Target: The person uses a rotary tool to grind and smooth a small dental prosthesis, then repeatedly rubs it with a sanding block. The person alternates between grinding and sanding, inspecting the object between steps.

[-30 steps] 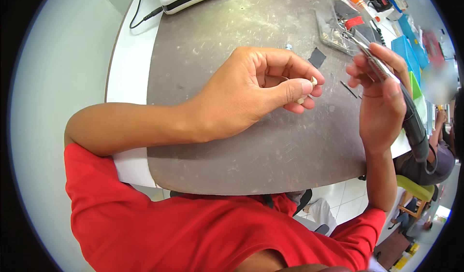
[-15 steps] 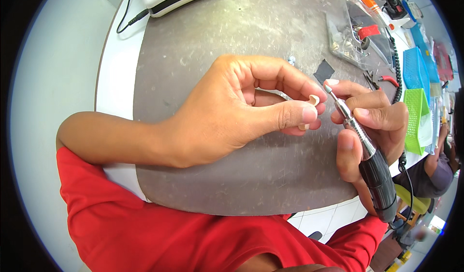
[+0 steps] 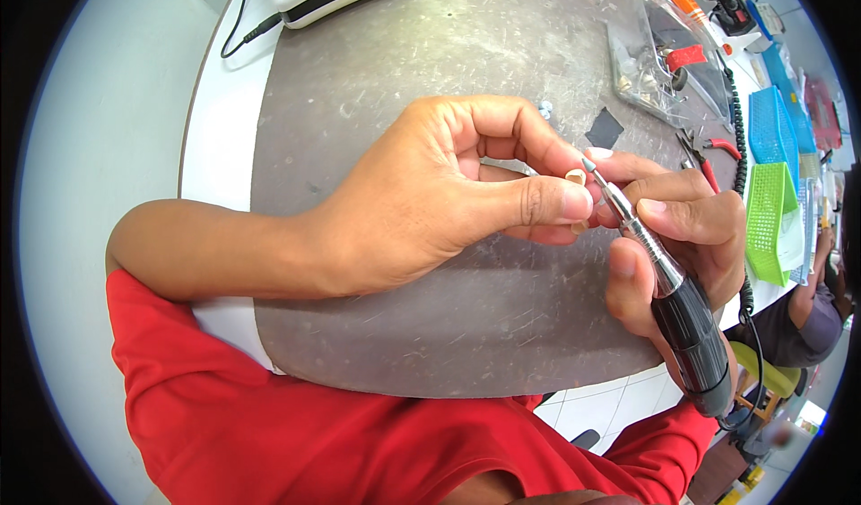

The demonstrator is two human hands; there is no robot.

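My left hand [image 3: 466, 182] pinches a small cream-coloured curved piece [image 3: 576, 177] between thumb and fingertips, with most of it hidden by them. Held like a pen in my right hand [image 3: 695, 218] is a rotary handpiece [image 3: 689, 326] with a black grip and a silver nose. Its small grey-green tip [image 3: 588, 164] points up and left, right beside the piece; whether the two touch I cannot tell. The fingers of both hands meet or nearly meet around the piece, above the worn grey-brown mat [image 3: 404, 343].
A clear plastic tray [image 3: 647, 103] of small parts lies at the back right, near a dark square patch [image 3: 604, 128] and red-handled pliers [image 3: 722, 146]. Blue [image 3: 773, 124] and green baskets [image 3: 769, 202] line the right, past a coiled cord [image 3: 740, 160]. Another person [image 3: 812, 317] sits far right.
My right hand has moved left with the handpiece, bringing its tip from a gap away to right beside the cream piece. My left hand has shifted very slightly upward.
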